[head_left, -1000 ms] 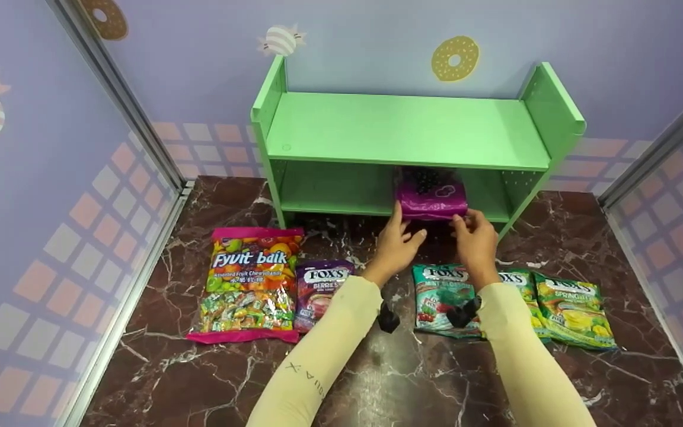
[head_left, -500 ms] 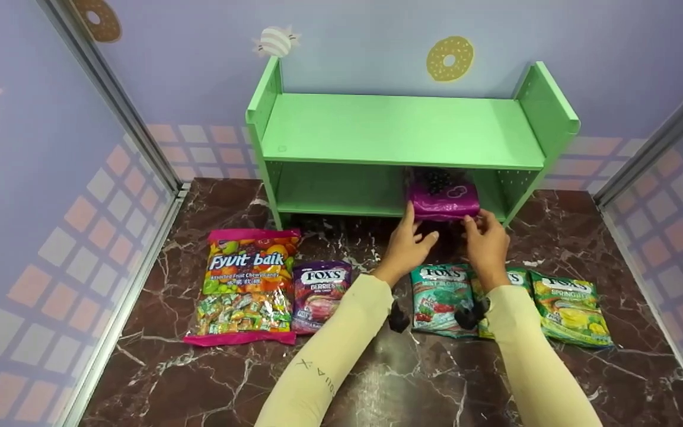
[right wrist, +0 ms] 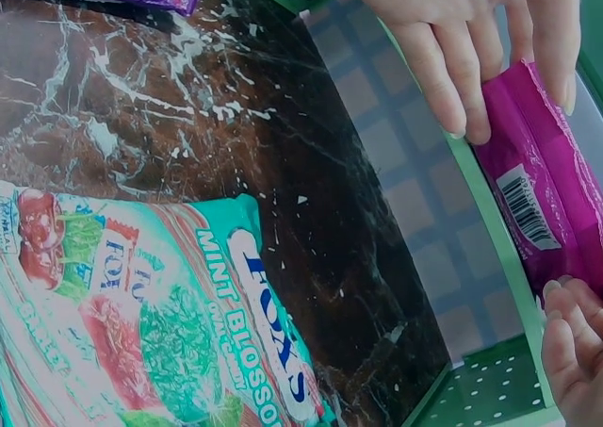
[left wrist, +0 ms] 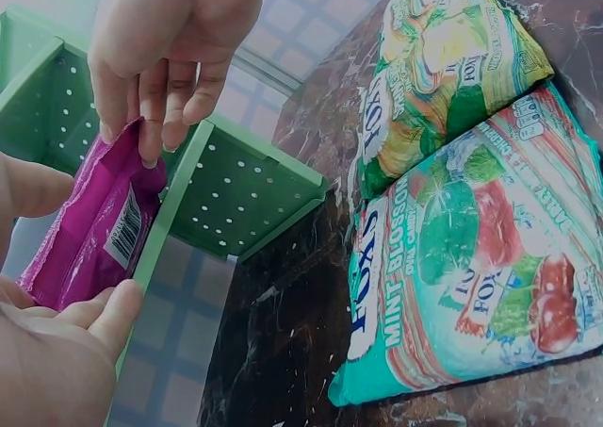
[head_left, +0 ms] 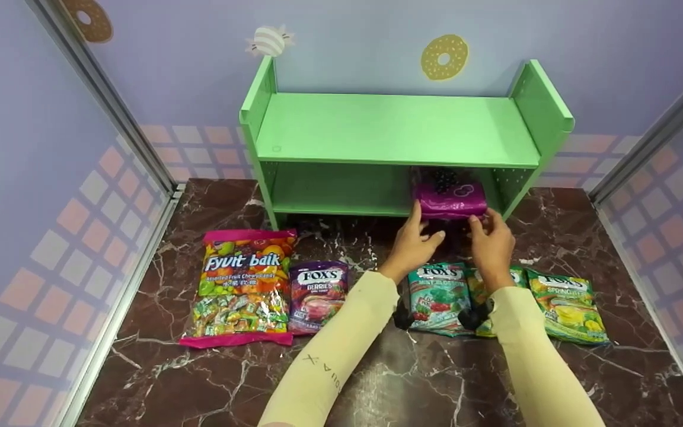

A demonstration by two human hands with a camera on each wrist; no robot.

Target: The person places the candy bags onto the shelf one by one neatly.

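A glossy purple candy bag [head_left: 453, 201] with dark berries pictured on it lies on the lower level of the green shelf [head_left: 395, 127], under the upper board. My left hand [head_left: 412, 244] holds its left end; in the left wrist view this end of the bag [left wrist: 104, 224] sits between thumb and fingers. At the opposite end, my right hand [head_left: 492, 246] pinches the front corner. A barcode shows on the bag's underside in both wrist views. The bag's rear is shaded beneath the upper board.
Along the marble floor lie a large Fyvit baik bag [head_left: 243, 284], a purple Fox's Berries bag [head_left: 316, 296], a teal Mint Blossom bag [head_left: 438, 302], a partly hidden green-yellow bag [head_left: 519, 276] and a Spring Tea bag [head_left: 568, 308]. Patterned walls stand behind and on both sides.
Both hands have shifted right with the purple candy bag, bringing it nearer the shelf's right side panel. The head view has turned slightly. The bags on the floor stay put.
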